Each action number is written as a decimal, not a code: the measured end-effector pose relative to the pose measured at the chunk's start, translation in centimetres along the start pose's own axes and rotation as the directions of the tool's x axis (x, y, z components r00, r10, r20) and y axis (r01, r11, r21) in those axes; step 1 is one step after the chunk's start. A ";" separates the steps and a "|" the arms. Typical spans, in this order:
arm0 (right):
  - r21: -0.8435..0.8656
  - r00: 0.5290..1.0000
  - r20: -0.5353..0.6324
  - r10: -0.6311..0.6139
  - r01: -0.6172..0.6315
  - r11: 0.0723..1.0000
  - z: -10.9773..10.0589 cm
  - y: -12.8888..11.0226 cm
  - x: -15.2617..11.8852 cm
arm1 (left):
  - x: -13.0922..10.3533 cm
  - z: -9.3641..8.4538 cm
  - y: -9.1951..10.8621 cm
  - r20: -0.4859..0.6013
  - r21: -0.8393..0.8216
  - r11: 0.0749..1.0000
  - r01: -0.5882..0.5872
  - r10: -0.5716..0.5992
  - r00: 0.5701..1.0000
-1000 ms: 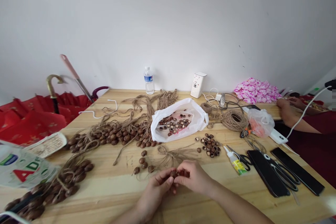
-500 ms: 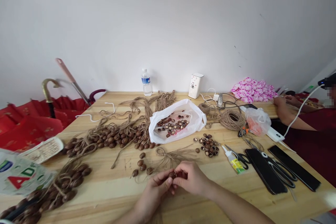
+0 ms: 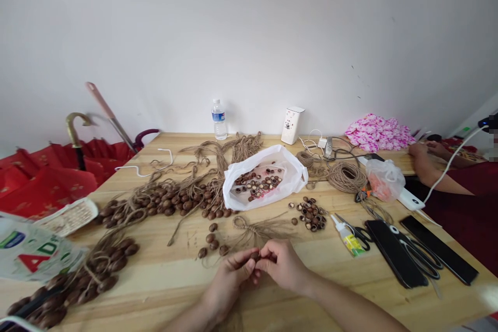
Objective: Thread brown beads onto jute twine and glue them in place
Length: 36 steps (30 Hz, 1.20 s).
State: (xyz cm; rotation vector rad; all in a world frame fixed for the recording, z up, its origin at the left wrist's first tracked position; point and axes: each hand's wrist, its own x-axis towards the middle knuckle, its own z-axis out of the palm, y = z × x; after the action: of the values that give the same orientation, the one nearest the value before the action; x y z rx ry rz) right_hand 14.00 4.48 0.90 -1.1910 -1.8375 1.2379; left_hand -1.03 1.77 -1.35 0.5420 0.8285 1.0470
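My left hand point(image 3: 233, 276) and my right hand point(image 3: 280, 264) meet over the near part of the wooden table point(image 3: 163, 280). Between their pinched fingertips is a small brown nut shell point(image 3: 254, 256), mostly covered by the fingers. Just beyond them lies a knotted bundle of twine point(image 3: 252, 229) with a loop at one end. Several loose brown nuts point(image 3: 212, 238) rest to its left. Behind stands an open white plastic bag point(image 3: 264, 179) holding shell pieces. A pile of half shells point(image 3: 311, 213) lies right of the bundle.
Nuts strung on twine point(image 3: 167, 199) spread across the left. On the right are a glue bottle point(image 3: 352, 241), scissors point(image 3: 420, 254), black phones point(image 3: 395, 254) and a twine coil point(image 3: 346, 176). A water bottle point(image 3: 219, 119) stands at the back. Another person's arm point(image 3: 431, 174) rests at far right.
The whole view has shifted slightly, so things on the table appear a little further right. Both hands keep their pinch on the shell, with only slight finger movement.
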 end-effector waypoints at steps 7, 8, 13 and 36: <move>0.156 0.997 0.034 0.063 -0.068 0.985 0.4 0.2 0.0 | 0.1 0.0 0.1 0.014 -0.030 0.999 0.015 -0.014 1.000; 0.175 0.997 0.038 0.066 -0.072 0.982 0.5 0.3 0.0 | 0.1 0.0 0.2 0.017 -0.049 0.999 0.020 -0.019 1.000; 0.276 0.996 0.075 0.056 -0.075 0.958 1.1 1.2 0.0 | 0.4 -0.1 0.3 0.041 -0.121 0.991 0.048 -0.043 0.998; 0.431 0.982 0.185 -0.037 -0.047 0.901 1.3 1.5 1.0 | 1.3 -0.8 -1.0 0.002 -0.184 0.983 -0.024 0.025 1.000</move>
State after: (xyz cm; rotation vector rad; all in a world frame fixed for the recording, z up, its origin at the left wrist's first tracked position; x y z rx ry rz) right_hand 13.05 5.13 -1.00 -0.8525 -1.5631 1.7044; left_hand -0.84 2.52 -3.03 0.3983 0.7144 1.1315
